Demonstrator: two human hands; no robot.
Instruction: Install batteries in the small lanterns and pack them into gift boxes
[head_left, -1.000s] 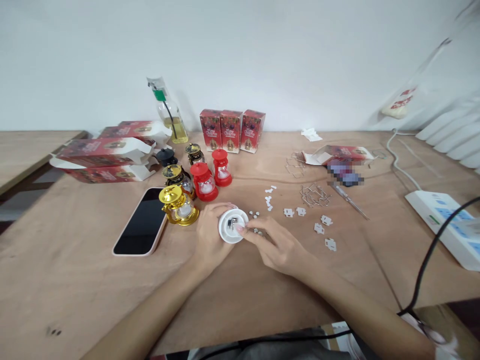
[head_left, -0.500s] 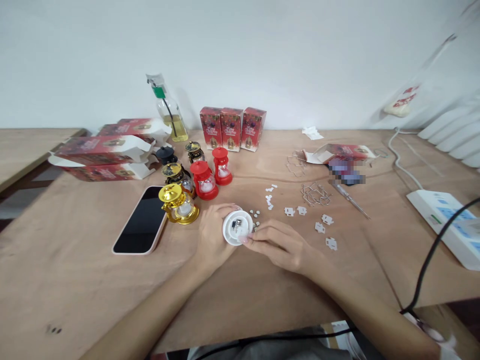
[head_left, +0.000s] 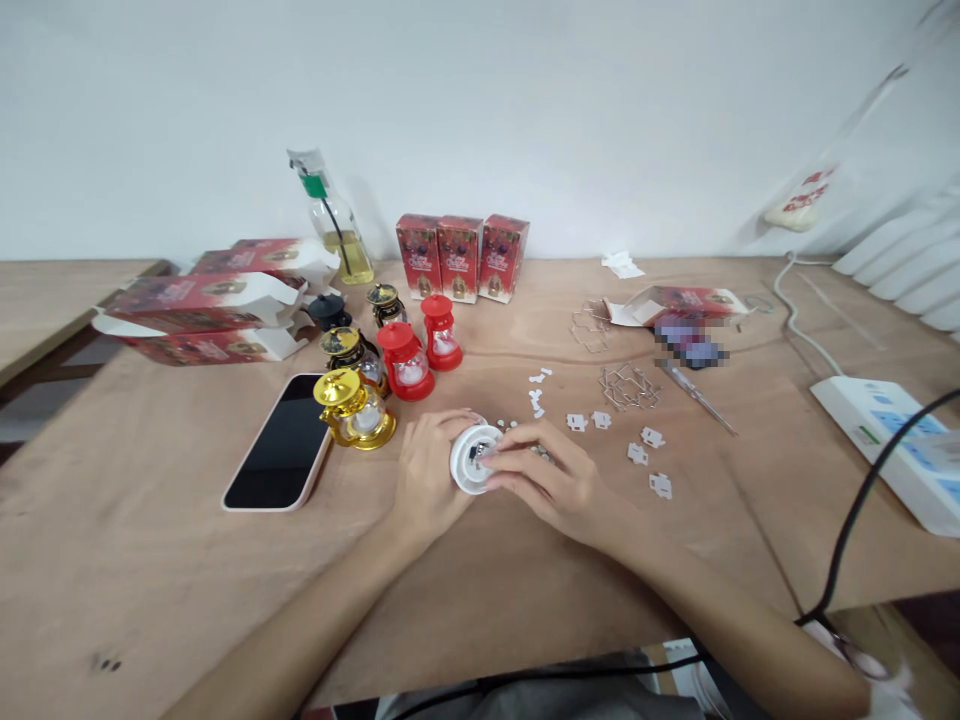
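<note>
My left hand [head_left: 431,460] is closed around a round white plastic lantern base [head_left: 461,478], whose open side faces up and shows small dark and metal parts inside. The fingers of my right hand [head_left: 555,480] are pinched together over the inside of that base and touch it at the right. What sits between those fingertips is hidden. Small silvery button cells [head_left: 544,453] lie on the table just behind my right hand. To the left stand a gold lantern [head_left: 354,410], two red lanterns [head_left: 405,362] and several dark ones [head_left: 352,352].
A phone [head_left: 277,445] lies at the left. White plastic tabs [head_left: 637,454], bent wire handles [head_left: 628,388] and a screwdriver [head_left: 697,395] lie to the right, near a power strip [head_left: 889,445]. Red boxes [head_left: 459,258] and a pump bottle [head_left: 346,245] stand at the back.
My right hand has moved its fingertips from the base's near right rim further in over its middle. My left hand keeps its hold on the base, which has tilted slightly.
</note>
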